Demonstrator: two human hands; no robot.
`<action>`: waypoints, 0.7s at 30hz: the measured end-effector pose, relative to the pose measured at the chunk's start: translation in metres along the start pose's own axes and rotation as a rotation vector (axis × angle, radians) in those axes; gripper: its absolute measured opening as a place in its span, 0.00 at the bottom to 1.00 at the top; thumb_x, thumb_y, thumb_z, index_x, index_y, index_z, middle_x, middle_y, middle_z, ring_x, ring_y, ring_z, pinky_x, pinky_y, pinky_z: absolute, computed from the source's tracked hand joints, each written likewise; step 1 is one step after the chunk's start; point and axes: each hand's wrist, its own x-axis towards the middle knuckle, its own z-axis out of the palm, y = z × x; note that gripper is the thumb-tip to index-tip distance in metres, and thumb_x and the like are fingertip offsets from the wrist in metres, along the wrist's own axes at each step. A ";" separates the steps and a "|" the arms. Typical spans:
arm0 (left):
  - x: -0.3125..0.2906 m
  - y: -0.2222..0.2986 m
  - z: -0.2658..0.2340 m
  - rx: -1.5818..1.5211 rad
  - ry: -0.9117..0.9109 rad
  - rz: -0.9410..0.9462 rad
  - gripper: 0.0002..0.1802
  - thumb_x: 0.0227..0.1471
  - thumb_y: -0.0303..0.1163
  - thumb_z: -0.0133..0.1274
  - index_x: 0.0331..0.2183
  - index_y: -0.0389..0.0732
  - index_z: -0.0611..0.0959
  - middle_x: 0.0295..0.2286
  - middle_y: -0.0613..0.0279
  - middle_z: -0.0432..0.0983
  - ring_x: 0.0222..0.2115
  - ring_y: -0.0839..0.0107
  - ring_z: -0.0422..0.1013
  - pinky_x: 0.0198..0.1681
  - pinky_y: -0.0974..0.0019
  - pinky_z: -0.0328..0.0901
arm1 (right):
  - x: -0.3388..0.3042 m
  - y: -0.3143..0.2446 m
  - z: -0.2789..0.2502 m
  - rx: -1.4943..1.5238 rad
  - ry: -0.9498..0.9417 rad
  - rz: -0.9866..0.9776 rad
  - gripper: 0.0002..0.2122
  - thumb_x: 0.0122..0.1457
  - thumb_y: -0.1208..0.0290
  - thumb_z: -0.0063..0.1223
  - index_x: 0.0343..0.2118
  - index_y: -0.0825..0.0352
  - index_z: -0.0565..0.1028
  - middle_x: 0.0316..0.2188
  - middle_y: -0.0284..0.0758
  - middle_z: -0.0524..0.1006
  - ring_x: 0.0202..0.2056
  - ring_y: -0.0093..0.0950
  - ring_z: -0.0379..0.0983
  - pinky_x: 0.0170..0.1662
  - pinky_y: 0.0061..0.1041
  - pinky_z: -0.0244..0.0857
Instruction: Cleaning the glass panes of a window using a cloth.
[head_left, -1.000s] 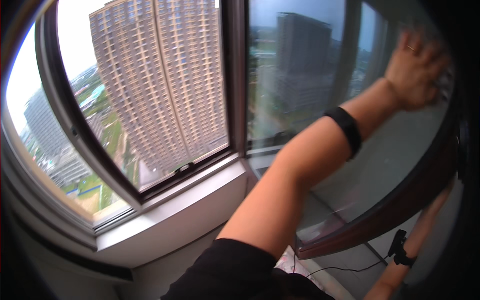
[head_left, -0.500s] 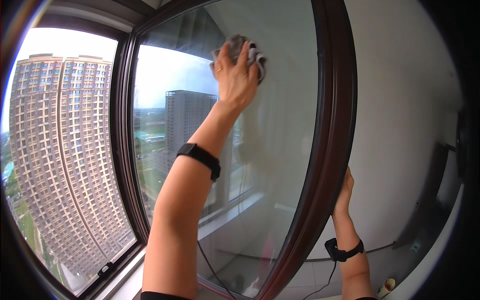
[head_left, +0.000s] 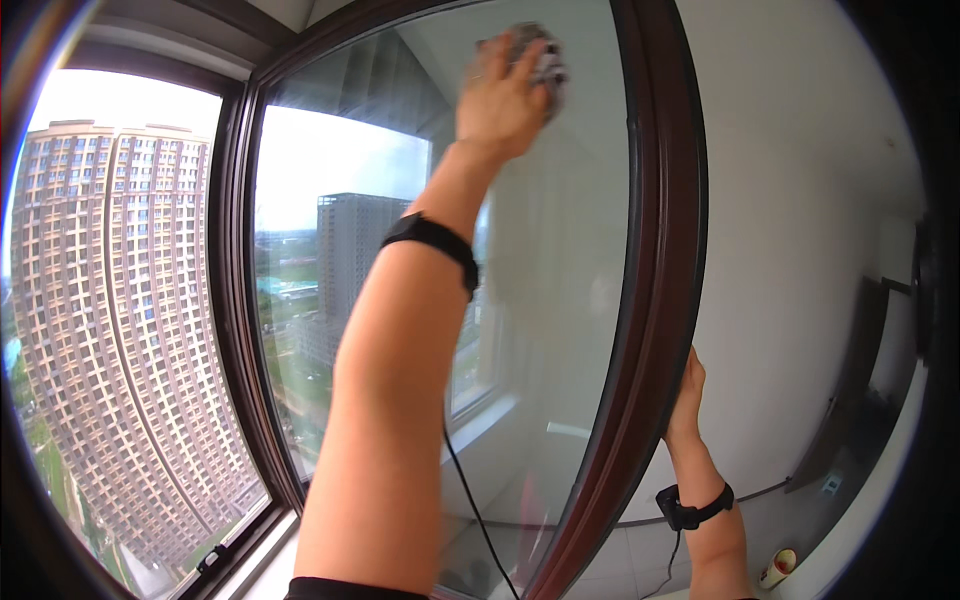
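A grey cloth [head_left: 545, 62] is pressed high on the window pane [head_left: 560, 300] by the left hand [head_left: 503, 98], fingers closed over it. The dark frame [head_left: 650, 330] is gripped by the right hand [head_left: 686, 395] — beyond it, a white wall [head_left: 800, 250] and a cup [head_left: 777, 568] on the floor.

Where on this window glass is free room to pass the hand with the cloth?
Below the left hand and its cloth, the pane lies bare between the forearm and the brown frame. The frame's right edge is taken by the right hand.
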 end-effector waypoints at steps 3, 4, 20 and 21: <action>-0.019 -0.040 -0.011 0.016 -0.029 -0.117 0.28 0.49 0.40 0.38 0.54 0.51 0.62 0.55 0.47 0.46 0.56 0.50 0.44 0.57 0.52 0.42 | 0.000 0.004 -0.003 0.003 0.028 0.019 0.19 0.62 0.53 0.29 0.28 0.64 0.66 0.20 0.24 0.63 0.23 0.13 0.58 0.28 0.14 0.57; -0.024 -0.053 -0.014 0.038 -0.011 -0.150 0.28 0.49 0.42 0.40 0.53 0.53 0.64 0.55 0.47 0.47 0.56 0.50 0.44 0.56 0.50 0.43 | 0.000 0.005 -0.003 0.010 0.021 0.011 0.19 0.62 0.53 0.29 0.28 0.64 0.66 0.20 0.24 0.64 0.23 0.13 0.58 0.28 0.14 0.57; 0.072 0.012 0.040 0.065 0.029 0.009 0.28 0.49 0.43 0.38 0.54 0.55 0.61 0.53 0.46 0.51 0.53 0.48 0.49 0.56 0.53 0.45 | -0.002 0.010 -0.005 -0.021 0.038 0.013 0.17 0.63 0.56 0.30 0.25 0.63 0.65 0.19 0.23 0.60 0.22 0.14 0.55 0.27 0.15 0.54; 0.080 0.037 0.044 -0.010 -0.064 0.006 0.29 0.51 0.43 0.36 0.55 0.50 0.58 0.54 0.48 0.50 0.55 0.48 0.46 0.57 0.53 0.42 | -0.001 0.012 -0.010 -0.033 0.064 0.010 0.17 0.63 0.56 0.30 0.25 0.63 0.65 0.19 0.23 0.60 0.22 0.14 0.55 0.27 0.15 0.54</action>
